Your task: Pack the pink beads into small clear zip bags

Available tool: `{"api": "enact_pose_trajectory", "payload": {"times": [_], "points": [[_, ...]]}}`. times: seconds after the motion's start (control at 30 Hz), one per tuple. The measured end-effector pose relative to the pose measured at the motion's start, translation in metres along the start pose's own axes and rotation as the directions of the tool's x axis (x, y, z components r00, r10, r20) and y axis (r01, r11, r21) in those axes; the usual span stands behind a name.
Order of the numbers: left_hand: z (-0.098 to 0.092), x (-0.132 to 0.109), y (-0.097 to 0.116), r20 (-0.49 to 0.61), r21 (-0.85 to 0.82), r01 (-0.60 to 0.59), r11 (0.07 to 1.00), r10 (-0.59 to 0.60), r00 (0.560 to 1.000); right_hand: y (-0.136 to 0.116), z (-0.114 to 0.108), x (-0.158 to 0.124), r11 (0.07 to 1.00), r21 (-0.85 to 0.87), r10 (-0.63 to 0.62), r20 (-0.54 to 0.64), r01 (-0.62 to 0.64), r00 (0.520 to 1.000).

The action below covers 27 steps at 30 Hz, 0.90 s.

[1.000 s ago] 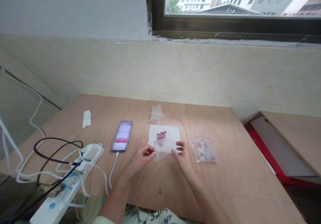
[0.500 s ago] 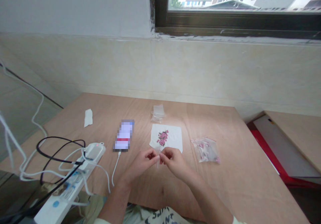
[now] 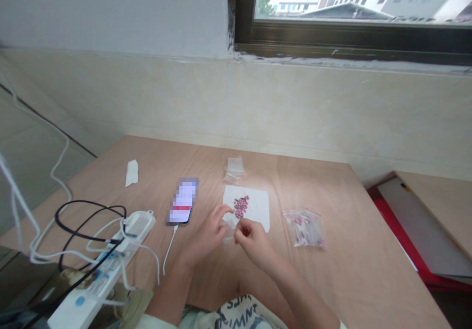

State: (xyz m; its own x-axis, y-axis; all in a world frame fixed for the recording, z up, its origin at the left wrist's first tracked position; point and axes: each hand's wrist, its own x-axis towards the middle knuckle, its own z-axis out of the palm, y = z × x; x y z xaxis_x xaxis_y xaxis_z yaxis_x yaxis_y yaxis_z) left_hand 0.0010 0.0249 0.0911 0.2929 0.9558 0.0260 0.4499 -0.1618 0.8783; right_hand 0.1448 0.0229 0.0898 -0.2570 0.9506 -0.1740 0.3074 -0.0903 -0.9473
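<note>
My left hand (image 3: 210, 231) and my right hand (image 3: 251, 239) meet over the wooden table (image 3: 342, 270), both pinching a small clear plastic bag (image 3: 228, 230) between them. The left hand's index finger points toward a white sheet (image 3: 258, 206) just beyond, which carries a small heap of pink beads (image 3: 241, 205). The right hand's fingers are curled at the bag's edge.
A clear bag with pink beads (image 3: 305, 226) lies to the right. Empty clear bags (image 3: 234, 167) lie behind the sheet. A phone (image 3: 183, 201) on a white cable, a power strip (image 3: 110, 265) with cables, and a tissue scrap (image 3: 132, 172) sit left. A red folder (image 3: 398, 243) lies far right.
My hands came together from holding the clear bag spread wide to pinching it between them. The camera view shifted slightly.
</note>
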Motion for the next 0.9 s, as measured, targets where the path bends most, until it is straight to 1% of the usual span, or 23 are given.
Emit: {"api": "enact_pose_trajectory", "payload": {"times": [0.07,0.17,0.23,0.33,0.37,0.4,0.47,0.5,0.53,0.57,0.63,0.7,0.8,0.9], "points": [[-0.004,0.002,0.003,0.045,-0.032,0.01,0.999,-0.008,0.999,0.004,-0.005,0.005,0.998,0.046,0.034,-0.029,-0.033,0.999],[-0.009,0.004,0.008,0.141,-0.067,0.06,0.996,-0.05,0.989,0.01,-0.01,0.015,0.987,0.159,0.049,-0.076,-0.037,0.996],[-0.009,0.005,0.009,0.171,-0.054,0.085,0.995,-0.075,0.982,0.012,-0.011,0.022,0.97,0.24,0.065,-0.064,-0.048,0.996],[-0.006,0.009,0.002,0.121,0.002,0.075,0.997,-0.075,0.99,0.016,-0.013,0.028,0.935,0.339,0.086,0.067,-0.104,0.994],[-0.006,0.01,-0.002,0.094,0.025,0.067,0.997,-0.07,0.993,0.019,-0.014,0.029,0.931,0.345,0.096,0.077,-0.116,0.992],[-0.006,0.011,-0.007,0.08,0.05,0.062,0.997,-0.066,0.995,0.024,-0.015,0.03,0.936,0.332,0.105,0.044,-0.114,0.993],[-0.006,0.013,-0.019,0.052,0.102,0.053,0.993,-0.059,0.997,0.037,-0.015,0.031,0.967,0.24,0.11,-0.111,-0.081,0.988],[-0.006,0.013,-0.024,0.043,0.129,0.05,0.99,-0.056,0.997,0.045,-0.014,0.032,0.984,0.166,0.097,-0.194,-0.065,0.976],[-0.007,0.013,-0.03,0.032,0.153,0.043,0.987,-0.049,0.998,0.053,-0.013,0.032,0.995,0.086,0.076,-0.26,-0.055,0.963],[-0.007,0.012,-0.035,0.03,0.176,0.036,0.984,-0.042,0.999,0.061,-0.011,0.032,0.998,0.008,0.055,-0.3,-0.055,0.952],[-0.005,0.01,-0.041,0.036,0.214,0.028,0.976,-0.037,0.999,0.074,-0.005,0.033,0.99,-0.12,0.029,-0.322,-0.071,0.946],[-0.003,0.008,-0.045,0.044,0.243,0.029,0.97,-0.041,0.998,0.082,0.002,0.034,0.97,-0.226,0.014,-0.329,-0.093,0.944],[0.0,0.005,-0.046,0.048,0.256,0.028,0.966,-0.042,0.998,0.084,0.009,0.035,0.932,-0.345,-0.01,-0.335,-0.113,0.942],[0.001,0.003,-0.047,0.044,0.253,0.028,0.967,-0.041,0.998,0.082,0.011,0.035,0.905,-0.403,-0.011,-0.334,-0.132,0.942]]}}
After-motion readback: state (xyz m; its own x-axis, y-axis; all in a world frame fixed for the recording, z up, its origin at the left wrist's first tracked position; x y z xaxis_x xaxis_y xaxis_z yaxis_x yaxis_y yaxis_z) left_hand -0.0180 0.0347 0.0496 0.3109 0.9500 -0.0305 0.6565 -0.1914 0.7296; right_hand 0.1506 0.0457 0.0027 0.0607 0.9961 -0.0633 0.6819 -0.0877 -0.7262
